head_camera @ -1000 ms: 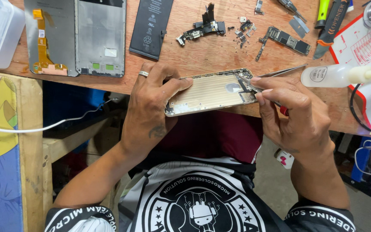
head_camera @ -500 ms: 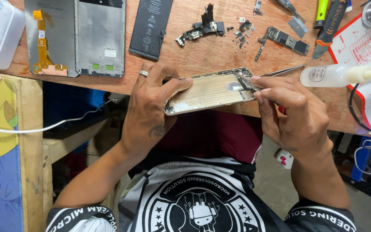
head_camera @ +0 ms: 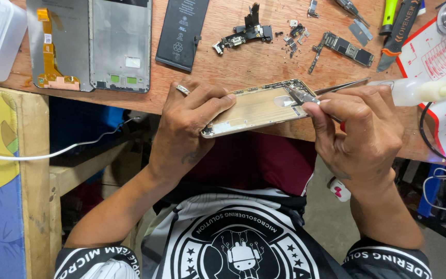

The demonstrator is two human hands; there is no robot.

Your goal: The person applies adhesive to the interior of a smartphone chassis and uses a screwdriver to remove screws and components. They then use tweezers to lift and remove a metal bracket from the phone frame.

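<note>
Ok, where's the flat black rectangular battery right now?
In the head view, the flat black rectangular battery lies on the wooden bench at upper centre, between the grey phone frame on its left and the loose small parts on its right.

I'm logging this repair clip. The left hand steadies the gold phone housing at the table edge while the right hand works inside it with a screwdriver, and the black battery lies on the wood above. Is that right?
Not quite: the right hand holds metal tweezers, not a screwdriver, as the head view shows. The left hand does steady the gold phone housing at the table edge, and the black battery lies above.
</note>
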